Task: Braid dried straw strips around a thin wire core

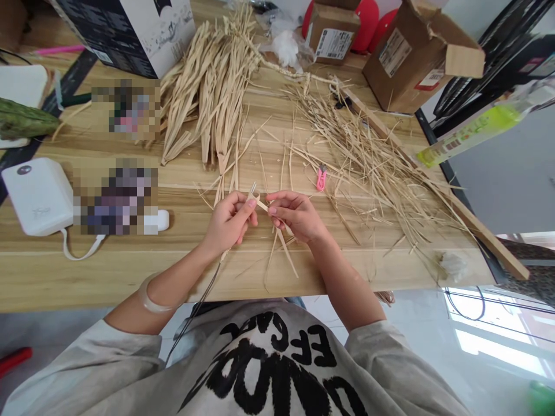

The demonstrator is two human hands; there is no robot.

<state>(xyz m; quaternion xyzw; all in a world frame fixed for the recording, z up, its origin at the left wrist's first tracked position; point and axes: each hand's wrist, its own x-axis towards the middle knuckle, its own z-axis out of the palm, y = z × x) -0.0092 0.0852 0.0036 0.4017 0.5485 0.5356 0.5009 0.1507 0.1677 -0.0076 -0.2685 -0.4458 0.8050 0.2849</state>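
Over the wooden table (182, 271), near its front edge, my left hand (230, 221) is closed on a pale straw strip (262, 204) and on a thin, metallic-looking rod (252, 188) that points up between thumb and fingers. The strip runs across to my right hand (299, 216), whose fingers pinch it. Loose strip ends hang below my right hand. A bundle of dried straw leaves (212, 92) lies behind my left hand. Small pink-handled snips (321, 178) rest to the right of my hands.
Scattered thin straw (368, 156) and a long wooden strip (433, 179) cover the right side. Cardboard boxes (407, 63) and a green bottle (477, 130) stand behind. At left are a white power bank (39, 196) and a large box (143, 34).
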